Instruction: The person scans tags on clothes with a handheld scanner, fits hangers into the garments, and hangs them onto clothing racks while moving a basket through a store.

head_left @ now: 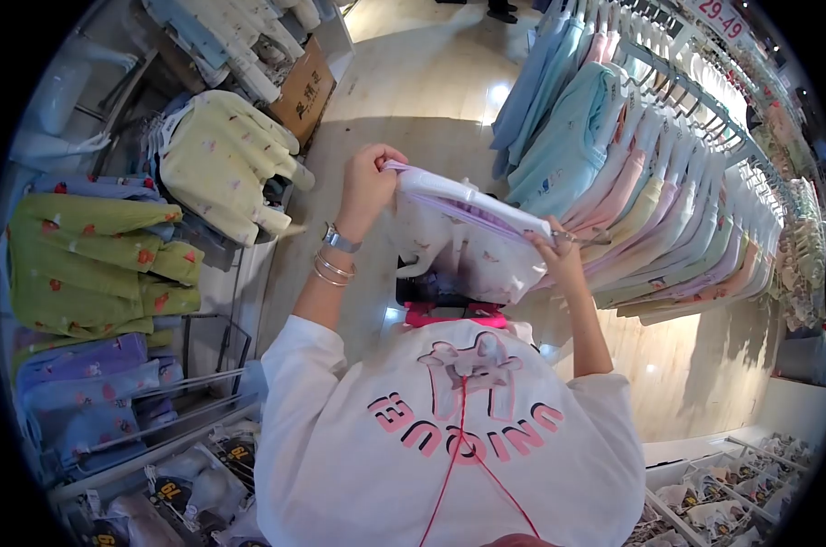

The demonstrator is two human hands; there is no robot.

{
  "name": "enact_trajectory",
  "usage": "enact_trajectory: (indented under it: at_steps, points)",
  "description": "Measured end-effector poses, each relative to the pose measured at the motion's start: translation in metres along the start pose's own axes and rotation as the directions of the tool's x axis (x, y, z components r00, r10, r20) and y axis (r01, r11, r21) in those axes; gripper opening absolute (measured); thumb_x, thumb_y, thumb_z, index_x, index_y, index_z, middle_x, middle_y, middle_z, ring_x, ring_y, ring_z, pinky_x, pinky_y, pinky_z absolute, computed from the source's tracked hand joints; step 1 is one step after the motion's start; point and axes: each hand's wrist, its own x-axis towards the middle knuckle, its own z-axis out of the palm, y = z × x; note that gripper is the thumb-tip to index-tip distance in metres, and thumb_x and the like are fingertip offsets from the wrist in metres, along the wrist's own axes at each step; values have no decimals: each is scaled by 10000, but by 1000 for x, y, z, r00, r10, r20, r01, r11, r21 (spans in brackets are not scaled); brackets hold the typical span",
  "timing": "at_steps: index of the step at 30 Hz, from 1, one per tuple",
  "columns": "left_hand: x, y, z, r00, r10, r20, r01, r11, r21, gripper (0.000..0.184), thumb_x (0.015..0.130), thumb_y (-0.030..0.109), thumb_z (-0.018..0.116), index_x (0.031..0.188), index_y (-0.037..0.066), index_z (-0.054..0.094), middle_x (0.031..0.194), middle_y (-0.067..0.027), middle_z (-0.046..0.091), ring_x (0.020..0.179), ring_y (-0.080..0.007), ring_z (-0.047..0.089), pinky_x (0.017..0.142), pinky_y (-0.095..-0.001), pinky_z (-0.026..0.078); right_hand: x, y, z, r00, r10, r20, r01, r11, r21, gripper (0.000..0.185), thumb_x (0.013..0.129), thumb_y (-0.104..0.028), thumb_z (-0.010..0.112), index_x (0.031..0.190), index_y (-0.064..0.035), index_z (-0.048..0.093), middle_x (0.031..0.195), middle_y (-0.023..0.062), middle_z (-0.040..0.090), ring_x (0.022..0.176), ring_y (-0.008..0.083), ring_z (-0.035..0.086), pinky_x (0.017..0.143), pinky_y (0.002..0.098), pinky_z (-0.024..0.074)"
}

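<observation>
My left hand (372, 182), with a watch and bangles on the wrist, is closed on one end of a white hanger (477, 195) and the lavender cloth there. At the hanger's other end, my right hand (557, 253) grips it with curled fingers. Lavender edging shows along the hanger. Below it hangs a pale garment (486, 260) with small prints; its full shape is hidden. A metal hook (586, 239) sticks out beside my right hand; I cannot tell what it belongs to.
A rack of pastel clothes (650, 201) stands close on my right. On the left are a yellow top (221, 164), a green printed set (94, 260) and a cardboard box (305, 91). Bins of packaged goods (185, 483) line the near side. A person's feet (502, 13) show far ahead.
</observation>
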Motion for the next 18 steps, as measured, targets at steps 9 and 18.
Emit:
enact_trajectory:
  at_steps: [9,18]
  points:
    - [-5,10,31,986,164,-23,-145,923,357,160,702,24,542,821,0,646,827,-185,606,762,-373,588,679,-435,478,30,-21,6,952,-300,58,288,818,-499,322,840,-287,684,943,6,598,931,231,639,825,395,616,716,406,494]
    - [9,46,47,987,99,130,-121,977,173,215,747,47,565,945,-3,633,960,-199,586,843,-366,604,773,-435,491,80,-57,22,869,-480,123,465,705,-536,363,779,-254,715,1018,-6,602,1201,99,573,1113,316,531,882,391,454]
